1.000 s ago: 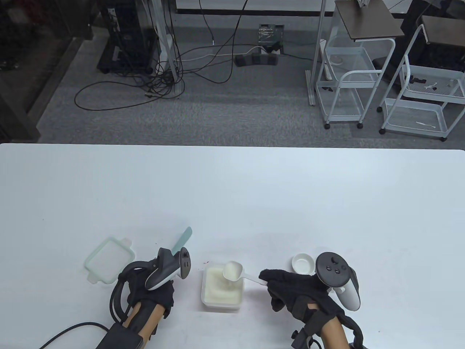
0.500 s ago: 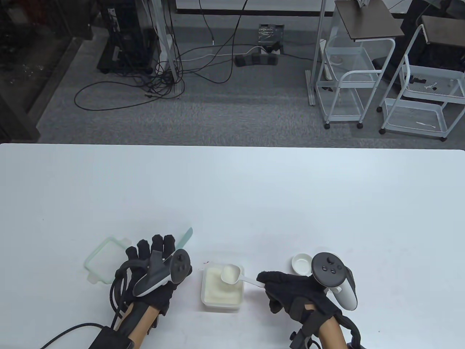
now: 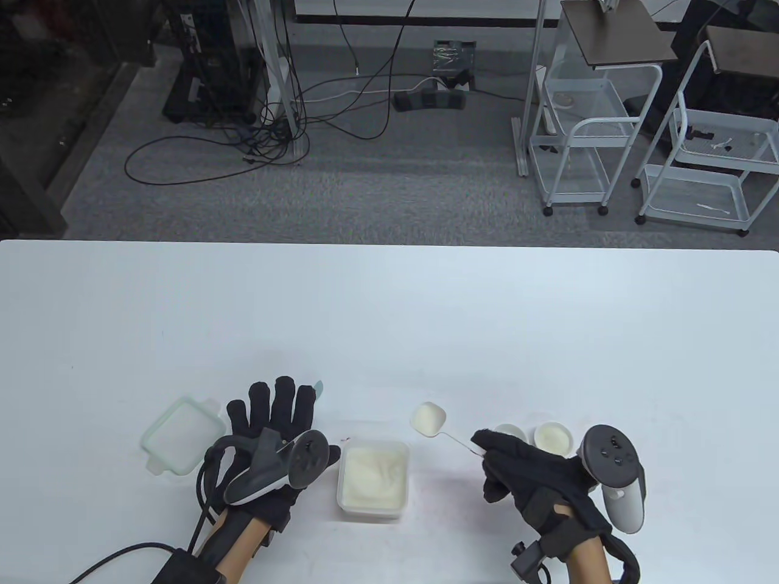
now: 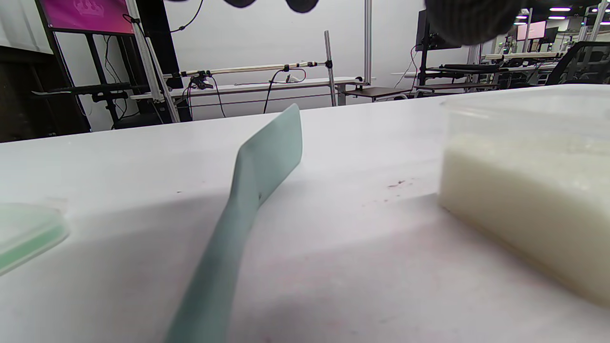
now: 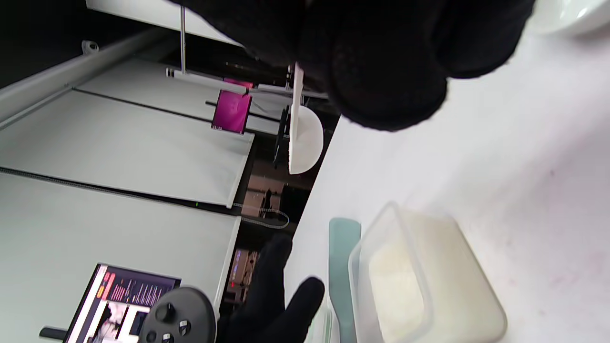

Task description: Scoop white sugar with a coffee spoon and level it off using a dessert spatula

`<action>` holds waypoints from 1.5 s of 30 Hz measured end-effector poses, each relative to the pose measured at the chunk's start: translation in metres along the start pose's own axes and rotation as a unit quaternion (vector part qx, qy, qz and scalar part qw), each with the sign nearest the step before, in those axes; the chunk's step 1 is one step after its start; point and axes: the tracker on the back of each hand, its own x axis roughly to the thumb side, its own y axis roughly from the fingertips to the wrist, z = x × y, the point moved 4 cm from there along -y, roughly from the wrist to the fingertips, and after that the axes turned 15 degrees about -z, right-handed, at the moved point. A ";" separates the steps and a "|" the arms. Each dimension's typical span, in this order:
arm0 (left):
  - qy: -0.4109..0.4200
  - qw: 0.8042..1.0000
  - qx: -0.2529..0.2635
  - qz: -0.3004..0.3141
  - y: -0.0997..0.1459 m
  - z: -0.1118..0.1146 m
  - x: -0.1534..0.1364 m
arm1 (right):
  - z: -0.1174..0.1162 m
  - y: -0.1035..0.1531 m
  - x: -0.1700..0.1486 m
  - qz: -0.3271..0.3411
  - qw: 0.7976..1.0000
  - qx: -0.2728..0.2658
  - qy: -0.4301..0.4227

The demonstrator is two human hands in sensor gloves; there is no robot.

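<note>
- The right hand [image 3: 523, 480] pinches the handle of the spoon [image 3: 429, 419] between thumb and fingers; the bowl is full of white sugar and hangs above the counter [image 3: 389, 316], up and to the right of the tub [image 3: 372, 479].
- The tub is clear and square, and holds the sugar [image 3: 373, 473]. It stands on the counter between the two hands.
- The left hand [image 3: 274, 438] is spread flat, fingers straight, just left of the tub and over the spatula [image 4: 248, 190].
- The spatula is pale green and lies flat on the counter, blade pointing away; whether the fingers touch it is hard to tell, since they cover most of it from above.
- A green-rimmed lid [image 3: 181, 435] lies on the counter left of the left hand.
- Two small white cups [image 3: 552, 437] sit just behind the right hand; one seems to hold sugar.
</note>
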 end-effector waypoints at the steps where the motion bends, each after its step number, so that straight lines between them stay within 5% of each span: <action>1: 0.000 1.000 -0.006 -0.001 0.000 0.001 0.000 | 0.008 0.003 -0.001 -0.005 1.000 -0.012 -0.008; 15: -0.009 1.000 -0.014 -0.004 0.000 0.000 0.000 | 0.053 0.020 -0.029 -0.152 0.978 -0.128 0.058; 29: -0.020 0.999 -0.027 -0.004 0.001 0.002 0.002 | 0.042 0.017 -0.022 -0.233 0.928 -0.169 0.236; 45: -0.025 0.999 -0.033 -0.003 0.001 0.003 0.004 | 0.030 0.018 -0.004 -0.230 0.884 -0.221 0.341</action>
